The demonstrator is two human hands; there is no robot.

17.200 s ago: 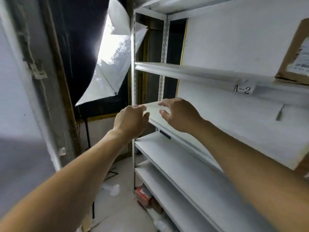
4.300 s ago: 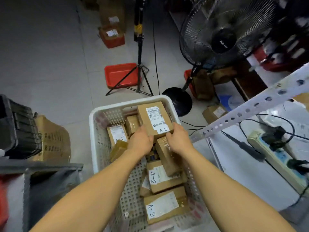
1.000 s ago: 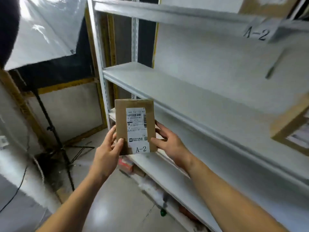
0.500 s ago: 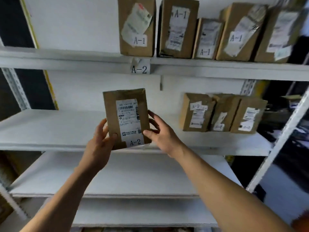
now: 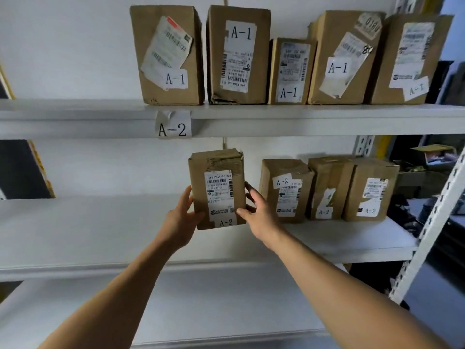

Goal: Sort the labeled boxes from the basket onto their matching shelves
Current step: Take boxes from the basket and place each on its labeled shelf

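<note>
Both hands clamped one upright A-2 box (image 5: 218, 190): left hand (image 5: 181, 221) on its left edge, right hand (image 5: 256, 214) on its right. Box was over the A-2 shelf (image 5: 100, 230) mid-width, just left of three A-2 boxes (image 5: 327, 188).

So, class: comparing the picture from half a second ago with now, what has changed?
Both hands, left and right, have carried the A-2 box rightward, closer to the three A-2 boxes on the shelf. Their grip on it is unchanged; the shelved boxes stayed put.
</note>
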